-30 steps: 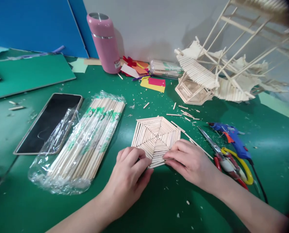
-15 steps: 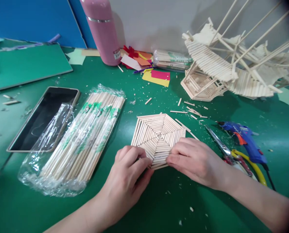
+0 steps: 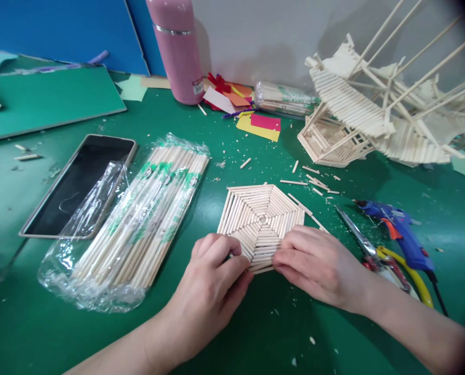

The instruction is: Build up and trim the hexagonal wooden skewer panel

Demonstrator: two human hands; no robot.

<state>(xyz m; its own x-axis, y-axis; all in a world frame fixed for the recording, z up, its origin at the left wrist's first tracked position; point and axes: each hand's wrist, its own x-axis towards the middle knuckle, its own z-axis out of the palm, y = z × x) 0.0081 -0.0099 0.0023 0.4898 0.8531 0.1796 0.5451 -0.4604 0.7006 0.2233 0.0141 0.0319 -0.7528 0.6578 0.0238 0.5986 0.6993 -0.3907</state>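
Note:
A hexagonal panel of thin wooden sticks [image 3: 262,219], laid in rings around a small centre, lies on the green table between my hands. My left hand [image 3: 212,276] has its fingers closed at the panel's near-left corner. On the near-right side, the fingertips of my right hand [image 3: 318,260] pinch the edge. Both hands cover parts of the near rim, where a stick runs between the fingertips. Two loose sticks [image 3: 300,204] lie along the panel's right side.
Left are a plastic-wrapped bundle of chopsticks [image 3: 146,213] and a phone [image 3: 79,182]. A blue glue gun [image 3: 398,224] and pliers [image 3: 373,252] lie right. Behind stand a pink bottle [image 3: 179,57] and a stick-built model [image 3: 345,104]. Stick offcuts [image 3: 318,182] are scattered beyond the panel.
The whole view has shifted slightly, so things appear a little further right. My hands keep the same hold on the panel's near edge.

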